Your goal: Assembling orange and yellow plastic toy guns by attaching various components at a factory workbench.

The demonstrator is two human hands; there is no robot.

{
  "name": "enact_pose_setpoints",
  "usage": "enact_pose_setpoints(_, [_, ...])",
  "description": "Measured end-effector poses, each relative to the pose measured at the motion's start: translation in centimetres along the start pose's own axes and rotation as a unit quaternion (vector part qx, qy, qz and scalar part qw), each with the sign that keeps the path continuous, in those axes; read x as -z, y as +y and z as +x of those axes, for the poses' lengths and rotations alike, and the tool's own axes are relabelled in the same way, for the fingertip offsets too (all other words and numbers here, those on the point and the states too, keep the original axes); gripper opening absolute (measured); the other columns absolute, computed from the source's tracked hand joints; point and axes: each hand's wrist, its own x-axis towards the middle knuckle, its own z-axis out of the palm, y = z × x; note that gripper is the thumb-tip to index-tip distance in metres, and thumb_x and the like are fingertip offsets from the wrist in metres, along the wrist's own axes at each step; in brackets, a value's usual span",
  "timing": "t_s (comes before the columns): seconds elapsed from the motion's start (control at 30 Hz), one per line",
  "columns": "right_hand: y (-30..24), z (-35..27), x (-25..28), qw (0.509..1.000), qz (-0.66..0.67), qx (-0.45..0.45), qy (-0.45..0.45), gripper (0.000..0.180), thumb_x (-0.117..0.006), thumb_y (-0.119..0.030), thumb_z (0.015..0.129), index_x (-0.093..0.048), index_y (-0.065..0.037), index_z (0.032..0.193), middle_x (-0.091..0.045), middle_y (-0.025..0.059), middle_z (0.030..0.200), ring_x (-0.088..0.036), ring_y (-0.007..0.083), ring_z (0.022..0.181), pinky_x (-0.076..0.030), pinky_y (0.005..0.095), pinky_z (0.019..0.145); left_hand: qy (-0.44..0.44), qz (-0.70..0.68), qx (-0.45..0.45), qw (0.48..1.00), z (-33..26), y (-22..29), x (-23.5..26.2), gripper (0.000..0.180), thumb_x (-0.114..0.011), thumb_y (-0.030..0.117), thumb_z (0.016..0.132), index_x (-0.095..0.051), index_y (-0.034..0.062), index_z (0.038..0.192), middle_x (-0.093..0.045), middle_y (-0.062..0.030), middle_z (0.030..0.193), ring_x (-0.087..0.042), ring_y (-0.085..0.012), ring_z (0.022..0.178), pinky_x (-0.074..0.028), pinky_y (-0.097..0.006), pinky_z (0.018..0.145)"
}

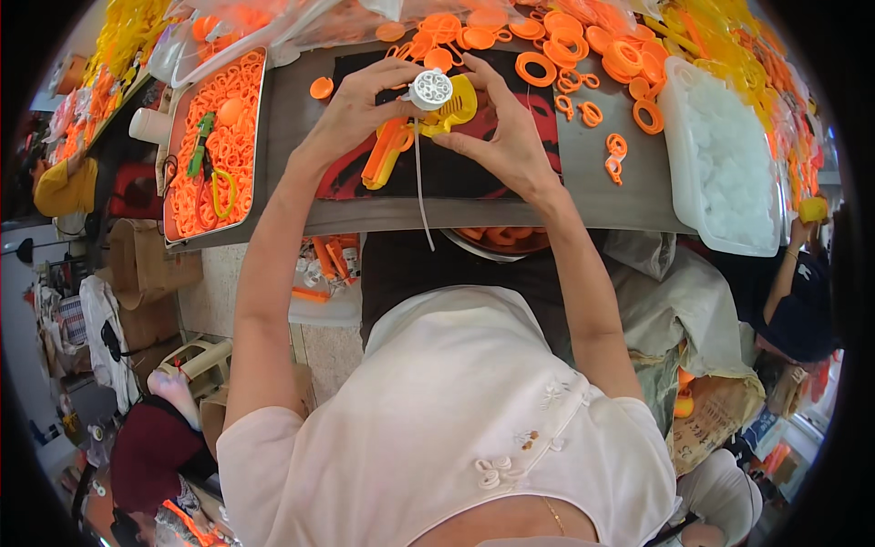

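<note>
We had both hands up over the dark mat [456, 173] at mid bench [592, 196]. Left hand [351, 109] was curled, thumb and fingers pinched on the white disc [431, 89], a round perforated cap w/ a thin white stem [420, 196] hanging down off it toward the bench edge. Right hand [510, 137] was likewise pinched, fingertips on the yellow part [456, 109] just beside and touching the disc. Neither grip was wide; both were closed on their pieces. An orange handle [383, 150] lay under the hands on the mat; whether it joined the yellow part we couldn't tell.

Step in hand, as we judged it: seating the disc onto the yellow part, approx. mid-assembly. The next move would call for lining the two up square and pressing w/o bending the stem.

Bench was grey metal, crowded. A tray [260, 118] of small orange rings sat to the left w/ a green tool [200, 146] in it. A white tub [679, 146] of white fluff stood right. Loose orange rings [583, 55] were heaped along the far edge, yellow pieces [720, 36] beyond them. A bowl [497, 242] of orange bits showed below the bench edge. Room was a packed workshop: cardboard boxes, bags, other people seated left and right.
</note>
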Motion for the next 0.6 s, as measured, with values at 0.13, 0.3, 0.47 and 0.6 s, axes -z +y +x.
enact_pose_setpoints(0.13, [-0.2,0.2,0.3,1.000,0.026,-0.003,-0.009,0.090,-0.085,-0.017,0.073,-0.035,-0.006,0.148,-0.061,0.0101,0.121,-0.058,0.0187,0.107,-0.046,0.0326,0.096,-0.051,-0.004,-0.004,0.999,0.5,0.0,0.6,0.037,-0.071,0.008,0.082,-0.064,-0.0018,0.116,-0.061,-0.0076,0.105,-0.058,-0.0202,0.098,-0.046,-0.032,0.088])
enact_pose_setpoints(0.3, [0.0,0.3,0.3,0.999,0.036,-0.011,-0.004,0.090,-0.085,-0.016,0.072,-0.036,-0.006,0.147,-0.061,0.0092,0.122,-0.058,0.0178,0.106,-0.046,0.0318,0.096,-0.064,0.008,-0.018,0.998,0.7,0.1,0.3,0.037,-0.070,0.012,0.083,-0.064,0.0001,0.118,-0.059,-0.0077,0.098,-0.057,-0.0213,0.091,-0.045,-0.033,0.084])
enact_pose_setpoints(0.47, [-0.1,0.2,0.1,0.999,0.041,-0.017,-0.001,0.089,-0.085,-0.014,0.072,-0.037,-0.005,0.146,-0.061,0.0085,0.122,-0.058,0.0164,0.105,-0.046,0.0311,0.095,-0.055,0.072,-0.021,0.996,0.7,1.1,0.2,0.037,-0.070,0.013,0.082,-0.063,0.0019,0.117,-0.059,-0.0111,0.094,-0.057,-0.0276,0.089,-0.044,-0.037,0.080])
enact_pose_setpoints(0.6, [-0.1,0.2,0.0,0.999,0.040,-0.021,0.004,0.088,-0.085,-0.014,0.072,-0.038,-0.005,0.146,-0.062,0.0076,0.120,-0.058,0.0156,0.103,-0.046,0.0305,0.093,-0.063,0.110,-0.038,0.991,0.9,1.4,0.3,0.037,-0.068,0.013,0.083,-0.062,0.0026,0.118,-0.059,-0.0115,0.092,-0.057,-0.0299,0.088,-0.044,-0.039,0.079])
